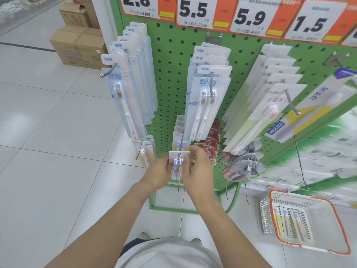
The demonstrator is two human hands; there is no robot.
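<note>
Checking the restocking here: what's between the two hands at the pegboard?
In the head view, a blister pack of toothbrushes sits between the left hand and the right hand, both holding its sides.

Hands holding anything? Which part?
A toothbrush pack on a hook: left hand holds its left edge, right hand its right edge.

Price tags (193, 10) read 2.8, 5.5, 5.9, 1.5; toothbrush packs (208, 84) say NEW; another pack (277, 128) says FROG.
</note>
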